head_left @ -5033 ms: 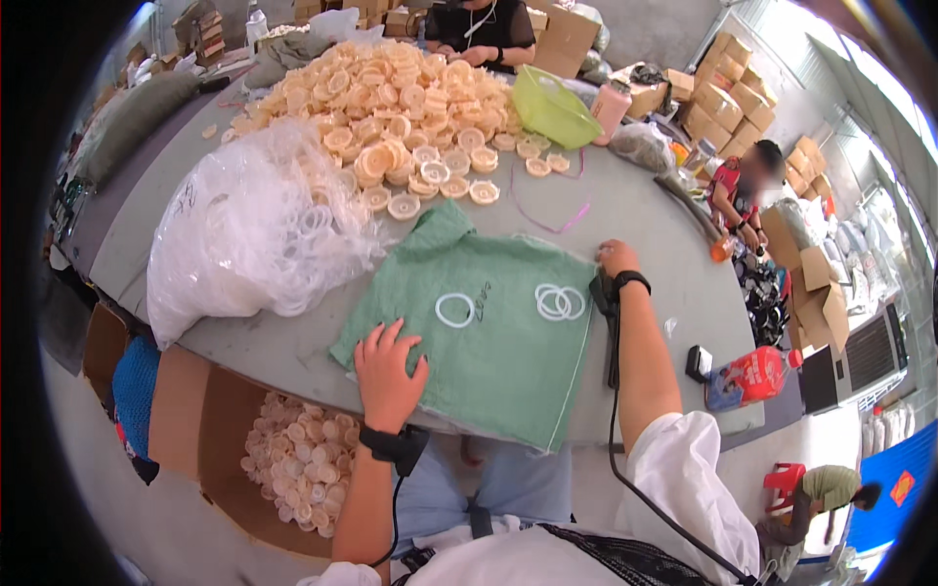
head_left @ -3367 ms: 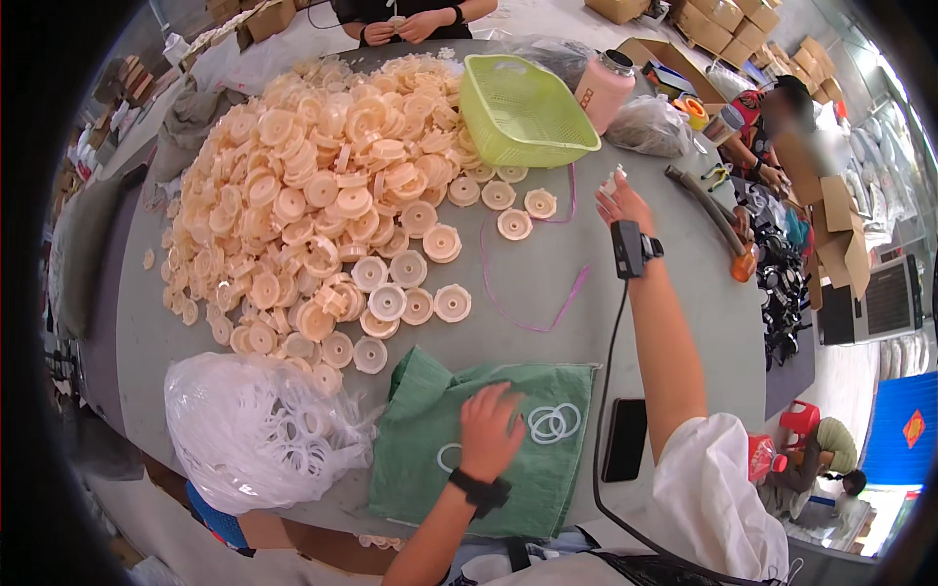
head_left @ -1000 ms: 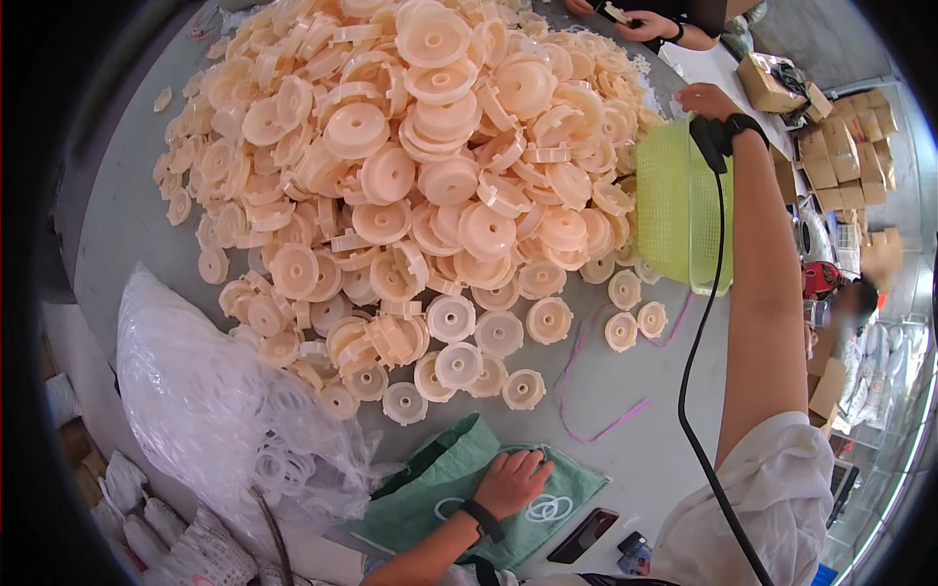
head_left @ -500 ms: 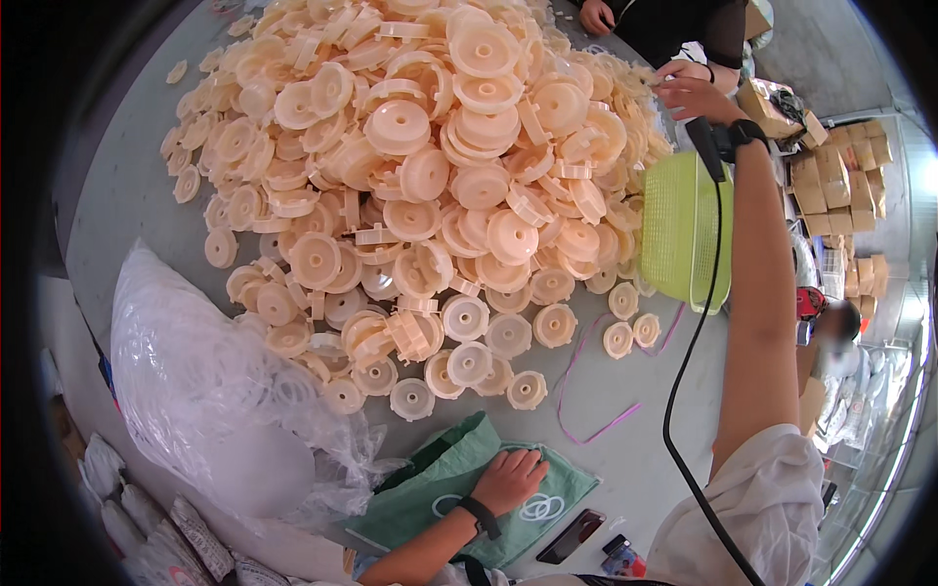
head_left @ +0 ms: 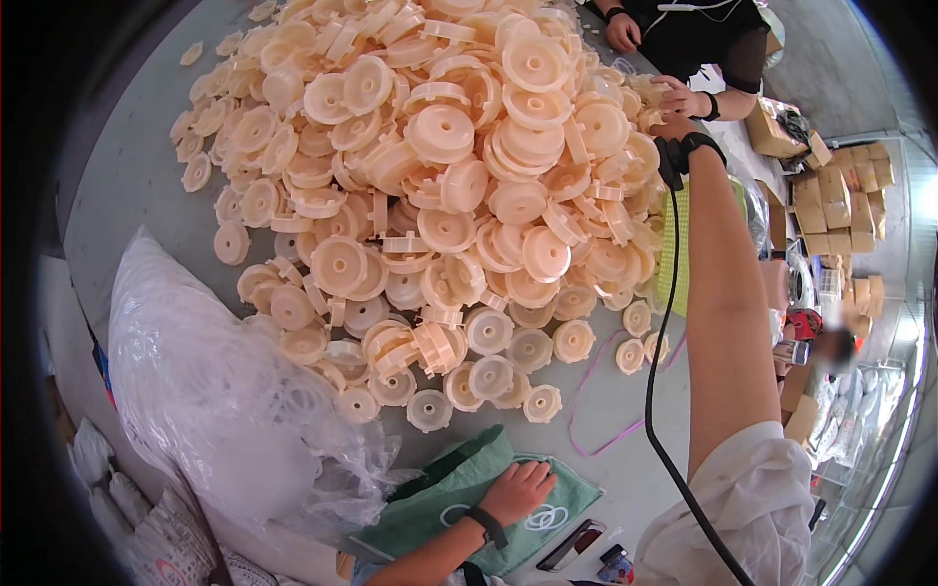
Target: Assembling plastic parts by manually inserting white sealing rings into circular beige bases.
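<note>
1. Firstly, at the far left, a clear plastic bag (head_left: 210, 391) slumps beside the cream parts, with pale contents too blurred to make out
2. Next, the heap of cream discs (head_left: 440, 195) spreads across the worktop (head_left: 122, 186), a few lying loose at its near side
3. Then the left hand (head_left: 521, 491) rests back-up on the green sack (head_left: 574, 489), just where it was half a second ago; its grip is loosely curled, and I cannot tell whether anything is under the fingers
4. Beside it, white rings (head_left: 545, 518) lie on the sack, and a phone (head_left: 572, 545) lies near its edge
5. Lastly, the right hand (head_left: 674, 127) has moved in from beyond the lime basket (head_left: 676, 256) to the heap's far right edge, so it is now among the outer discs, close to a co-worker's hand (head_left: 681, 98); its grip is mostly hidden, so how open it is, or what it holds, I cannot tell
</note>
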Action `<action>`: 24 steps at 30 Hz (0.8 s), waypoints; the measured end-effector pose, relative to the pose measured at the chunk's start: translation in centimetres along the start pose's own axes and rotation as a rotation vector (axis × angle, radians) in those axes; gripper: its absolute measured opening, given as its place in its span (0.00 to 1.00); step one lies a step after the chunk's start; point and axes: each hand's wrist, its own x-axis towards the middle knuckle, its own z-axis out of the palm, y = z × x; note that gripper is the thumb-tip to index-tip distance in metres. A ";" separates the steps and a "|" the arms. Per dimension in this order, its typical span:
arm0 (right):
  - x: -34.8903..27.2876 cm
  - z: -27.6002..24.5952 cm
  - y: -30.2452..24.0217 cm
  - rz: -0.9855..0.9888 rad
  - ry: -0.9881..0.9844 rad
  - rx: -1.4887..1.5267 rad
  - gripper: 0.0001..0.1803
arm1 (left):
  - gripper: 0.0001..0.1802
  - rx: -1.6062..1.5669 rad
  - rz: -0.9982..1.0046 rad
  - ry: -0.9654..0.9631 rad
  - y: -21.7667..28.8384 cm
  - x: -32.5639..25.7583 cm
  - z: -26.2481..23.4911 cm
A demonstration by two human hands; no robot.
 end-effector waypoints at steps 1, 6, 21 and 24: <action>0.4 -0.7 0.5 -0.040 -0.055 -0.098 0.31 | 0.12 -0.018 0.012 0.009 0.2 0.2 0.1; 2.2 3.5 2.4 0.246 0.076 -0.067 0.35 | 0.12 -0.019 0.029 0.009 0.5 0.6 0.1; -0.8 4.5 -0.7 0.323 0.480 0.205 0.26 | 0.10 0.010 0.006 0.003 0.5 0.0 0.6; -1.3 3.1 -0.7 0.327 0.510 0.258 0.26 | 0.10 0.003 -0.001 -0.015 0.6 0.1 0.4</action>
